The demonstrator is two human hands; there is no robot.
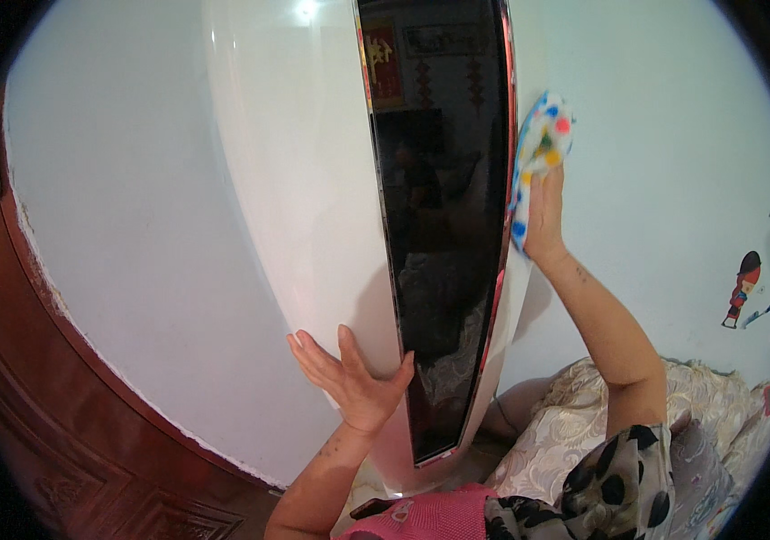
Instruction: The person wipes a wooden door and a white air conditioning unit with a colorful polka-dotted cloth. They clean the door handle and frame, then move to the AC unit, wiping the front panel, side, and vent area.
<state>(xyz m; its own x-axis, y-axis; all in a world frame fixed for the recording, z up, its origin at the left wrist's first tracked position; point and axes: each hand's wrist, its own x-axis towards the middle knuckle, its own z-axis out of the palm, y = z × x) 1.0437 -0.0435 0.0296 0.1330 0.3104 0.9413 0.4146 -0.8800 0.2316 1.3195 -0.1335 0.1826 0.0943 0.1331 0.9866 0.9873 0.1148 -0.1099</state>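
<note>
A tall white cabinet-like appliance with a glossy black front panel stands upright before me. My left hand rests on its lower white front, fingers spread, the thumb at the panel's left edge. At the appliance's right side, my right hand presses a white cloth with colored dots against the surface, fingers extended over it. Part of the cloth lies hidden behind the fingers. Reflections of wall hangings show in the black panel.
A brown carved wooden door with a handle is at the left. To the lower right stands a seat or sofa with a patterned, ruffled cover. Cartoon stickers are on the right wall, near a dark object at the view's edge.
</note>
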